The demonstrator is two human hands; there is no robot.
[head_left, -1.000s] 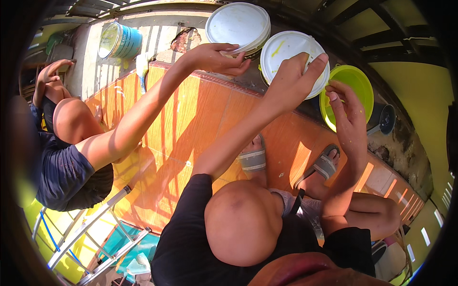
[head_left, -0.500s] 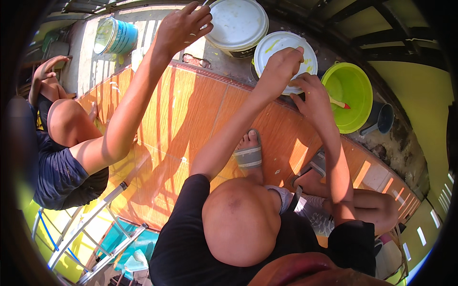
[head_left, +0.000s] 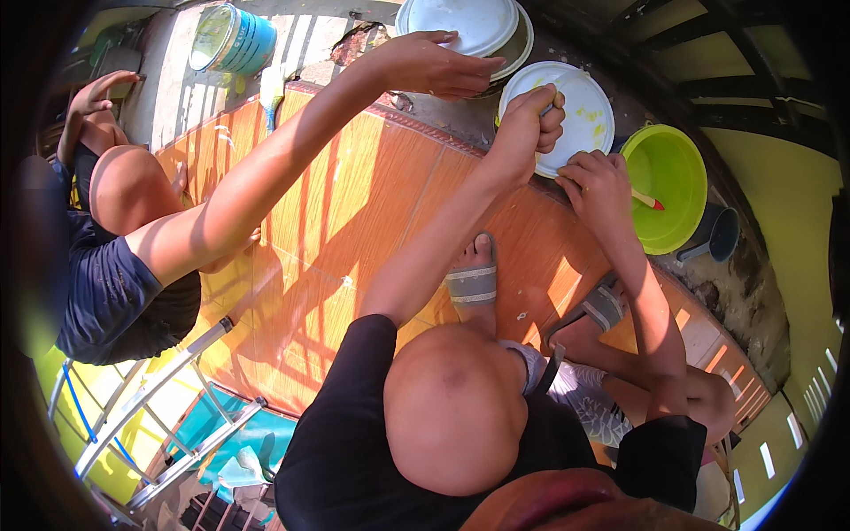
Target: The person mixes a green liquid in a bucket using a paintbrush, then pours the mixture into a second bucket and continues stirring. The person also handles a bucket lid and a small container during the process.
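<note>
A round white lid (head_left: 580, 119) with yellow-green smears covers a bucket in front of me. Over its left part my left hand (head_left: 524, 133) is closed in a fist; a small dark bit shows at its fingers, too little to name. My right hand (head_left: 604, 190) has its fingers curled at the lid's near right rim. To the left, a co-worker's hand (head_left: 443, 69) reaches to a second white lid (head_left: 456, 25), which sits shifted to the left on its large bucket (head_left: 518, 55), part of the rim showing.
A lime-green basin (head_left: 677, 190) holding a red-tipped brush (head_left: 649, 200) stands at right, beside a dark dipper (head_left: 715, 234). A blue paint can (head_left: 239, 40) lies tilted at far left, near a brush (head_left: 270, 96). A metal ladder (head_left: 159, 398) is at lower left; orange tiles (head_left: 354, 203) lie between.
The co-worker's hand has moved right and down to the large bucket, whose lid now sits off-centre. My left fist has turned, showing its curled fingers; my right hand stays by the rim.
</note>
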